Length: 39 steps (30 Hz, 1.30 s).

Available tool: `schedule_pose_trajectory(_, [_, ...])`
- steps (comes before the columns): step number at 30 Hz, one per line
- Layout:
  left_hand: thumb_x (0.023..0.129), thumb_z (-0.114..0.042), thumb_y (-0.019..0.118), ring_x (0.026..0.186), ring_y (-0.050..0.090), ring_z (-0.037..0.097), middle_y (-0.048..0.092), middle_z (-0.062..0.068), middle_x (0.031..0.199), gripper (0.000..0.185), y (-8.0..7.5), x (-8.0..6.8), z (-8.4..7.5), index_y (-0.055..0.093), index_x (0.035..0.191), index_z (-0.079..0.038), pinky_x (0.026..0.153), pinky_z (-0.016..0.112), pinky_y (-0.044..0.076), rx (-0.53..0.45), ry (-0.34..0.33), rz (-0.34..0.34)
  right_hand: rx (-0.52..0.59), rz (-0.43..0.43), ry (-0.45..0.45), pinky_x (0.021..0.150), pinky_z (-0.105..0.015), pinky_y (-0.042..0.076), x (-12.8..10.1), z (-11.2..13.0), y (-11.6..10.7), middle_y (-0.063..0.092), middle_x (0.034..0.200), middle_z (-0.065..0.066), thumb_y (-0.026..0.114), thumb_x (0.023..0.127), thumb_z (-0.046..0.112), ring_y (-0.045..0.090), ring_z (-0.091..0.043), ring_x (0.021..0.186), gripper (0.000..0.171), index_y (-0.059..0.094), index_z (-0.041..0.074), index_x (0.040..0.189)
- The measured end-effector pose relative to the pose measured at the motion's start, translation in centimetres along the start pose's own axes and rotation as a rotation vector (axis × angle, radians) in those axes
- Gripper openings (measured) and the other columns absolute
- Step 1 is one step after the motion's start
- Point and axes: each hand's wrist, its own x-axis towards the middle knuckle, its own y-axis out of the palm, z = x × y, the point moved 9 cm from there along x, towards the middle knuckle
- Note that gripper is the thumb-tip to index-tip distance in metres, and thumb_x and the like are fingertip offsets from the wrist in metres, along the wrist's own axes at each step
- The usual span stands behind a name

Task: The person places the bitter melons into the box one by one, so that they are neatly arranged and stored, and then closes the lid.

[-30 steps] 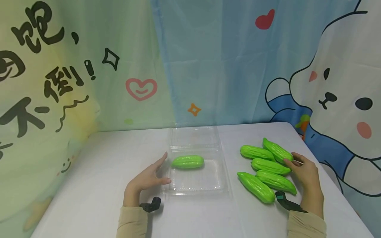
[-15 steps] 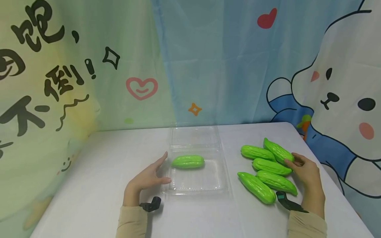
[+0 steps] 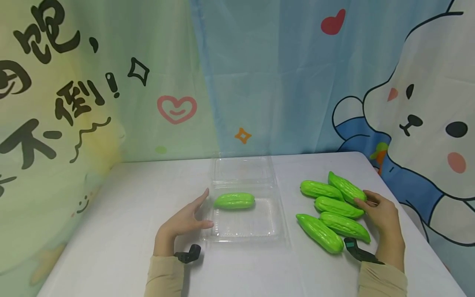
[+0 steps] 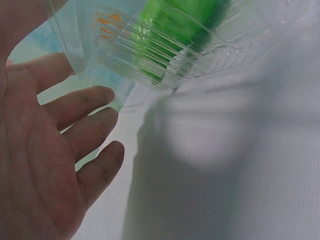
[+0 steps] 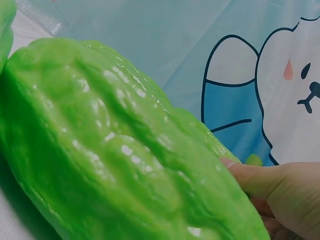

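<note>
Six glossy green gourds in total, and the split is one to five. That lone gourd [image 3: 234, 201] lies sideways in the far half of the tray of a clear plastic container [image 3: 245, 225], ends rounded, skin shiny. The container is thin see-through stuff with ribbed walls (the left wrist view shows the ribs really well), and its clear lid [image 3: 243, 170] is folded open toward the back.

The other five gourds are bunched on the right of the white worktop [image 3: 111, 231]. They're long and tapered, and up close in the right wrist view the skin is all lumpy ridges with little bright highlights. The right hand [image 3: 382, 214] has a narrow grip, thumb and fingers pinching the near end of the back right gourd [image 3: 346, 187], which sits against its neighbours.

Left hand [image 3: 182, 222] is at the container's left edge, grip wide, thumb and fingers spread apart. Can't tell how firmly it's touching the plastic. Both sleeves [image 3: 165, 276] are beige fabric. Soft printed curtain [image 3: 245, 74] behind, with gentle folds.

Compared with half a second ago, basically nothing: gourds, container and both hands look the same, and the whole head view just sits a tiny bit differently.
</note>
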Motion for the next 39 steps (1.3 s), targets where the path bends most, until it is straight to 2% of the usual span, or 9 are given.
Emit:
schedule_pose_trajectory(8, [0.076, -0.038, 0.078, 0.147, 0.014, 0.024, 0.016, 0.004, 0.159, 0.104, 0.0, 0.0, 0.0, 0.012, 0.154, -0.017, 0.12, 0.044, 0.016, 0.002, -0.003, -0.003, 0.015, -0.004, 0.008, 0.102, -0.066, 0.033, -0.1, 0.0, -0.2, 0.039, 0.143, -0.031, 0.05, 0.092, 0.054, 0.039, -0.05, 0.128, 0.079, 0.031, 0.002, 0.147])
schedule_pose_trajectory(28, [0.076, -0.038, 0.078, 0.147, 0.013, 0.024, 0.015, 0.004, 0.16, 0.105, 0.0, -0.1, -0.1, 0.011, 0.154, -0.016, 0.121, 0.045, 0.015, -0.018, -0.014, 0.0, 0.019, -0.067, 0.016, 0.096, -0.058, 0.045, 0.1, 0.4, -1.2, 0.041, 0.143, -0.027, 0.053, 0.091, 0.051, 0.043, -0.047, 0.127, 0.076, 0.033, 0.003, 0.147])
schedule_pose_trajectory(39, [0.074, -0.047, 0.077, 0.147, 0.013, 0.024, 0.014, 0.003, 0.16, 0.107, 0.0, -0.1, -0.1, 0.011, 0.154, -0.017, 0.121, 0.044, 0.015, -0.009, 0.0, 0.001, -0.005, -0.093, -0.047, 0.09, -0.054, 0.049, -0.1, 2.3, -1.8, 0.045, 0.14, -0.028, 0.054, 0.092, 0.049, 0.047, -0.046, 0.123, 0.073, 0.035, 0.004, 0.146])
